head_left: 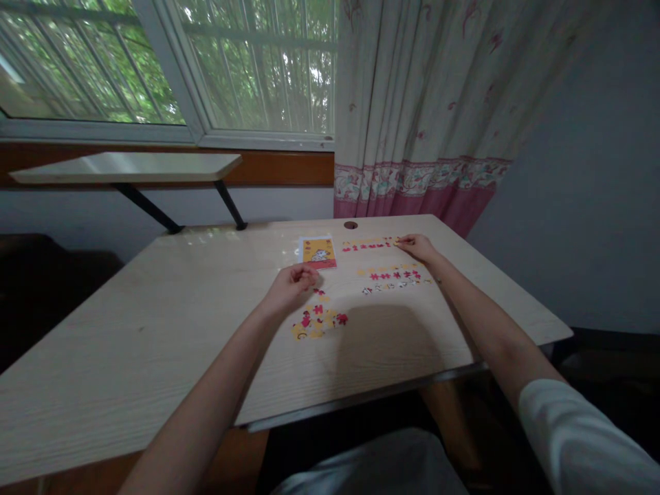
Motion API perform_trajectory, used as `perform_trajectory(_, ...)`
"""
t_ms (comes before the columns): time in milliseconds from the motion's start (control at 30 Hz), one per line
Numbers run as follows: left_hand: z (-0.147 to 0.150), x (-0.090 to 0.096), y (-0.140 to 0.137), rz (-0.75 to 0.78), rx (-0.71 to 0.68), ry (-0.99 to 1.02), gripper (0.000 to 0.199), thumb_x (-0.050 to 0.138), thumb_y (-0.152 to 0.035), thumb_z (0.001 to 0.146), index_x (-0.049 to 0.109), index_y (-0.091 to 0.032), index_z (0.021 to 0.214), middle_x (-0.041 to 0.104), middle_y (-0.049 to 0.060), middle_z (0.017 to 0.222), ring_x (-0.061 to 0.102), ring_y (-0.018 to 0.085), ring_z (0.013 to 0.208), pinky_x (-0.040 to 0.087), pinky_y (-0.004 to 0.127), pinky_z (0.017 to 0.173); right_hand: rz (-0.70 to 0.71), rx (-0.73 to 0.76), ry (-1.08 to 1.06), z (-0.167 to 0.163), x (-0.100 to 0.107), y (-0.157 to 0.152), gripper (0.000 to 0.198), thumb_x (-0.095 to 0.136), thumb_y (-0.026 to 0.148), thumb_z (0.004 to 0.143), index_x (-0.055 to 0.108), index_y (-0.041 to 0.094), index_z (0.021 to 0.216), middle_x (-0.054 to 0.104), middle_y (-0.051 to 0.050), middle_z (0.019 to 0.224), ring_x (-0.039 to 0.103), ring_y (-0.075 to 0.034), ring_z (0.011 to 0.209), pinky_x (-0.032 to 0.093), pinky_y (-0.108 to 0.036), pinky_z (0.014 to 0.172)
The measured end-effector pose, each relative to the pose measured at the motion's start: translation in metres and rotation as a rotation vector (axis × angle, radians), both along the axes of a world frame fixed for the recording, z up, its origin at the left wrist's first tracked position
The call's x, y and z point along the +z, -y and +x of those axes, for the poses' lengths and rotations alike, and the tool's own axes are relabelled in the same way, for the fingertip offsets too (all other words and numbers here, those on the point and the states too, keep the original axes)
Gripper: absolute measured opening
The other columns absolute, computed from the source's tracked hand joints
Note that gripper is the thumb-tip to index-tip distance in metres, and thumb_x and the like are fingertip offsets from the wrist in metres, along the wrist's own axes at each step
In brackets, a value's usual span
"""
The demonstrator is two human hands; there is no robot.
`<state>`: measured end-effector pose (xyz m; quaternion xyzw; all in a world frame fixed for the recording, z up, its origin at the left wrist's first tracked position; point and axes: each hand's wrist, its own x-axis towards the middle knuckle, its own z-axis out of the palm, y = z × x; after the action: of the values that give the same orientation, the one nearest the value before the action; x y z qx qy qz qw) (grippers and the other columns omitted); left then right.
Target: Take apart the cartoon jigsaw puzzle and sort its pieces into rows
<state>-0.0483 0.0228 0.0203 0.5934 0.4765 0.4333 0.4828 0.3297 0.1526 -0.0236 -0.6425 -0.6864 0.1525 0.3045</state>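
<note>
My right hand (416, 247) pinches a small yellowish puzzle piece (397, 242) at the right end of the far rows. Beneath that end runs a line of red puzzle pieces (367, 247). Fingers curled together, my left hand (299, 280) hovers by the near edge of a picture card (318, 254) with a white figure on yellow and red. Whatever lies in its fingers, if anything, is hidden. A loose heap of red and yellow puzzle pieces (318, 317) is just nearer to me. Closer rows include red pieces (394, 276) and whitish pieces (390, 286).
The pale wooden table (170, 330) has a round cable hole (350, 225) near its back edge. A raised shelf (128, 167) on dark legs stands at the back left. A curtain (412, 137) hangs behind, beside a barred window (252, 69).
</note>
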Motion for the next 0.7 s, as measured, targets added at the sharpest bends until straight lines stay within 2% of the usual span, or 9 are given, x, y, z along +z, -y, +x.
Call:
perform_trajectory(200,0.002,0.003,0.002,0.0,0.044,0.015,0.005,0.061,-0.014,0.061,0.059,-0.014,0.065,0.058,0.0,0.059,0.047,0.009,0.052,0.035,0.022,0.053,-0.029,0.012,0.024,-0.001,-0.002,-0.005,0.031,0.063,0.03,0.072,0.071,0.011,0.094,0.069,-0.008,0.079,0.054,-0.012,0.063,0.039,-0.023,0.059)
perform_trajectory(500,-0.004,0.004,-0.002,0.046,0.025,-0.033,0.004,0.059,-0.015,0.062,0.058,-0.015,0.066,0.057,0.0,0.061,0.048,0.01,0.054,0.035,0.023,0.055,-0.02,-0.02,0.077,-0.004,0.004,-0.002,0.028,0.065,0.026,0.07,0.071,0.009,0.091,0.068,-0.009,0.078,0.055,-0.013,0.062,0.041,-0.025,0.061)
perform_trajectory(600,-0.015,0.004,-0.005,0.106,0.038,-0.148,0.004,0.058,-0.018,0.064,0.059,-0.015,0.067,0.057,0.0,0.06,0.048,0.011,0.055,0.035,0.023,0.054,0.03,-0.046,0.093,-0.018,0.012,0.007,0.027,0.063,0.024,0.071,0.07,0.009,0.093,0.068,-0.01,0.081,0.057,-0.015,0.065,0.042,-0.027,0.064)
perform_trajectory(700,-0.025,0.001,-0.006,0.226,0.006,-0.381,0.01,0.058,-0.023,0.068,0.064,-0.016,0.072,0.057,0.0,0.059,0.046,0.011,0.054,0.033,0.022,0.052,0.169,0.038,0.112,-0.047,0.023,0.023,0.022,0.06,0.024,0.075,0.07,0.013,0.091,0.068,-0.01,0.082,0.058,-0.016,0.069,0.043,-0.027,0.067)
